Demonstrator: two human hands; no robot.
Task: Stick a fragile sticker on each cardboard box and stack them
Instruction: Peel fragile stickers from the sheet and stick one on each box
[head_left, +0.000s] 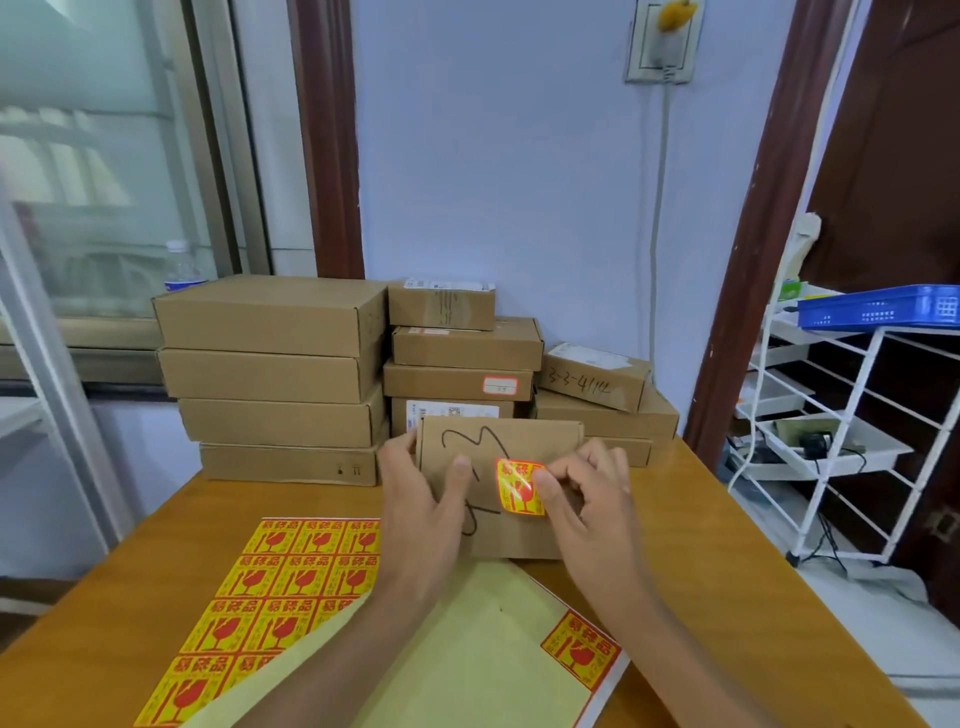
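Two hands at one cardboard box (498, 530), tilted up on the table (701, 561): left hand (421, 499) gripping its left edge, right hand (587, 493) fingers (545, 480) pinching a fragile sticker (519, 488) against its face. Closed brown box stacks (275, 379) behind, sticker sheets (280, 587) in front. Blue tray (878, 306) atop white rack (841, 441) at right.

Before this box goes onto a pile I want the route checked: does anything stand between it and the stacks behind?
Nothing visible does. The box, held by the left hand while the right hand presses the sticker, sits directly before the stacks.
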